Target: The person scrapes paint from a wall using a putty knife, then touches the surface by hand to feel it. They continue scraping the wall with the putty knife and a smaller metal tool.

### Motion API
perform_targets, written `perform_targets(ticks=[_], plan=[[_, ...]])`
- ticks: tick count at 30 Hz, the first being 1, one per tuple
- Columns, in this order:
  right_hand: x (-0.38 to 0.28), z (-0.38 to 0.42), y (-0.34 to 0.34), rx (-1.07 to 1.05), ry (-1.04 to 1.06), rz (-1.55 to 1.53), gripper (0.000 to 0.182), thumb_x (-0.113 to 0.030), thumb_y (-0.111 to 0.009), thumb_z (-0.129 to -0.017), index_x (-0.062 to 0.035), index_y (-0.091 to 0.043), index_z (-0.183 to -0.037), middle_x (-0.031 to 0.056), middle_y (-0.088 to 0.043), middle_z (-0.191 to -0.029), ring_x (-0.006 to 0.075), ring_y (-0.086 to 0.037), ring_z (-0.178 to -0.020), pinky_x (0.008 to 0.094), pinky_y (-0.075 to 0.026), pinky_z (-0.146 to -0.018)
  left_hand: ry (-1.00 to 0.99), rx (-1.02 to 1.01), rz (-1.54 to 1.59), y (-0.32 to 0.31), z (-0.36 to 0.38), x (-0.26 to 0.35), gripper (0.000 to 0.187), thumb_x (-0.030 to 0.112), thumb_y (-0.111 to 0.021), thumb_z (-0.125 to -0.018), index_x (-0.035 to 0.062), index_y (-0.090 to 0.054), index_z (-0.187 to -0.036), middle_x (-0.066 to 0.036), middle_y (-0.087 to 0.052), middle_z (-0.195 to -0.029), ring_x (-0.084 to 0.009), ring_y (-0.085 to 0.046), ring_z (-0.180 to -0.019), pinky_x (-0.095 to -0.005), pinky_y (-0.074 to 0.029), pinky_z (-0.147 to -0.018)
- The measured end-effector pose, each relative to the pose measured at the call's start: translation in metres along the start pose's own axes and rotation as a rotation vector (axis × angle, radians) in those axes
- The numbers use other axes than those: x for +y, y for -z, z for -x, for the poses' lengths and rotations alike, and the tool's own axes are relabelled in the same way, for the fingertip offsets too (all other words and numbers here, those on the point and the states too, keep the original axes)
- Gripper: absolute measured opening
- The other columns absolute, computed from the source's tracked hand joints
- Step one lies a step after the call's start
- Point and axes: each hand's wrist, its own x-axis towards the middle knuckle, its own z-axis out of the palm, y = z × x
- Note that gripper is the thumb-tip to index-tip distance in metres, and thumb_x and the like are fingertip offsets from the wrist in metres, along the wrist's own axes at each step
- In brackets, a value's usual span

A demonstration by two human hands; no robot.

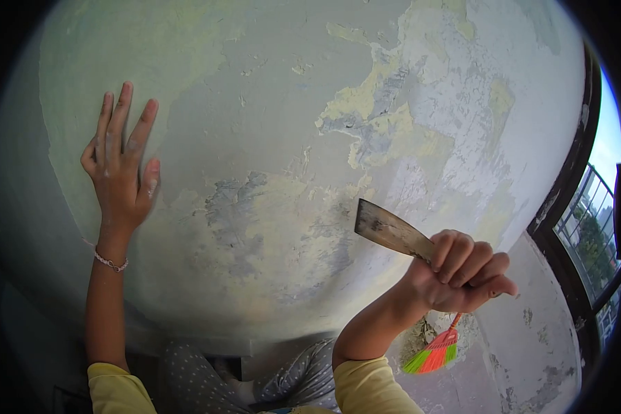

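My left hand (123, 162) lies spread against a wall (207, 131) with peeling paint, its fingers pointing up and dusted with white. A braided bracelet (110, 263) circles that wrist. In my right hand (459, 272) is a putty knife (393, 231), gripped by its handle, which the fingers hide. Its wide, stained blade points up and left, in front of the scraped area. Pale yellow and grey patches (372, 117) show where the top coat has come off.
A small broom with orange and green bristles (431, 353) is below my right forearm. At the right, a dark-framed window (573, 179) looks out on railings and trees. My legs in dotted grey trousers (200, 379) are folded at the bottom.
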Motion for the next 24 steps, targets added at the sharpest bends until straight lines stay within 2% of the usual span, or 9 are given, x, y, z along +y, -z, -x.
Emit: perform_targets(ticks=[3, 6, 10, 13, 16, 18, 20, 22, 24], plan=[[0.026, 0.012, 0.0, 0.052, -0.1, 0.19, 0.046, -0.047, -0.036, -0.099, -0.0136, -0.03, -0.068, -0.0015, -0.032, -0.049, 0.008, -0.025, -0.037, 0.0218, -0.024, -0.035, -0.003, -0.008, -0.003, 0.001, 0.0, -0.001, 0.049, 0.039, -0.033, -0.095, 0.026, -0.042, -0.142, -0.004, -0.035, -0.15, -0.0228, -0.031, -0.138, -0.0356, -0.022, -0.1], [0.011, 0.007, -0.004, 0.03, -0.094, 0.042, 0.045, -0.046, -0.037, -0.099, -0.0139, -0.031, -0.067, -0.0016, -0.031, -0.048, 0.0079, -0.026, -0.036, 0.0218, -0.025, -0.036, -0.01, 0.012, 0.0, -0.001, 0.0, -0.001, 0.049, 0.038, -0.033, -0.094, 0.0261, -0.042, -0.141, -0.004, -0.036, -0.15, -0.0227, -0.032, -0.138, -0.0353, -0.023, -0.1], [-0.017, 0.0, 0.003, 0.025, 0.07, 0.036, 0.046, -0.046, -0.039, -0.098, -0.014, -0.031, -0.067, -0.0019, -0.031, -0.048, 0.0076, -0.029, -0.037, 0.0221, -0.025, -0.035, -0.003, 0.017, 0.007, -0.001, 0.001, -0.001, 0.049, 0.039, -0.033, -0.095, 0.0263, -0.042, -0.141, -0.003, -0.036, -0.149, -0.0225, -0.032, -0.138, -0.0355, -0.023, -0.1], [0.038, 0.016, -0.001, 0.108, -0.095, 0.066, 0.046, -0.047, -0.038, -0.098, -0.0129, -0.032, -0.068, -0.0027, -0.032, -0.049, 0.0081, -0.028, -0.037, 0.022, -0.025, -0.035, 0.009, -0.001, -0.014, 0.0, 0.001, 0.001, 0.048, 0.038, -0.033, -0.095, 0.0265, -0.042, -0.141, -0.003, -0.036, -0.149, -0.0223, -0.033, -0.137, -0.0357, -0.024, -0.1], [0.031, 0.014, -0.015, 0.007, -0.164, 0.096, 0.046, -0.047, -0.037, -0.098, -0.0129, -0.032, -0.068, -0.0031, -0.032, -0.049, 0.0081, -0.028, -0.037, 0.0219, -0.025, -0.035, 0.019, 0.009, -0.011, 0.0, 0.002, 0.001, 0.048, 0.039, -0.033, -0.095, 0.0269, -0.042, -0.141, -0.003, -0.037, -0.149, -0.0224, -0.033, -0.137, -0.0358, -0.024, -0.1], [0.018, 0.012, -0.018, -0.002, -0.159, 0.053, 0.047, -0.047, -0.037, -0.098, -0.0128, -0.03, -0.067, -0.0028, -0.032, -0.049, 0.008, -0.028, -0.037, 0.0219, -0.025, -0.035, 0.013, -0.031, -0.02, 0.0, 0.003, -0.001, 0.051, 0.04, -0.032, -0.096, 0.0233, -0.039, -0.143, -0.005, -0.033, -0.151, -0.0245, -0.03, -0.139, -0.0373, -0.021, -0.103], [-0.003, 0.006, -0.009, 0.02, 0.026, 0.062, 0.047, -0.047, -0.036, -0.099, -0.013, -0.03, -0.067, -0.0026, -0.031, -0.048, 0.008, -0.028, -0.036, 0.0218, -0.026, -0.035, 0.018, -0.031, -0.016, 0.0, 0.003, 0.0, 0.051, 0.04, -0.032, -0.096, 0.0233, -0.04, -0.143, -0.005, -0.033, -0.151, -0.0245, -0.03, -0.139, -0.0373, -0.021, -0.103], [0.006, 0.01, 0.001, 0.014, 0.046, 0.074, 0.046, -0.046, -0.034, -0.1, -0.0137, -0.03, -0.067, -0.0023, -0.031, -0.048, 0.0079, -0.027, -0.036, 0.0221, -0.025, -0.035, 0.026, -0.037, -0.012, 0.002, 0.003, 0.0, 0.051, 0.04, -0.032, -0.096, 0.0234, -0.04, -0.143, -0.005, -0.033, -0.151, -0.0245, -0.03, -0.139, -0.0373, -0.021, -0.103], [0.034, 0.02, 0.002, 0.137, -0.112, 0.074, 0.046, -0.046, -0.033, -0.1, -0.0144, -0.03, -0.066, -0.0023, -0.03, -0.048, 0.0079, -0.025, -0.036, 0.0226, -0.023, -0.035, 0.028, -0.047, -0.002, 0.003, 0.003, 0.0, 0.051, 0.04, -0.032, -0.096, 0.0235, -0.04, -0.143, -0.005, -0.033, -0.151, -0.0244, -0.03, -0.139, -0.0371, -0.021, -0.103]])
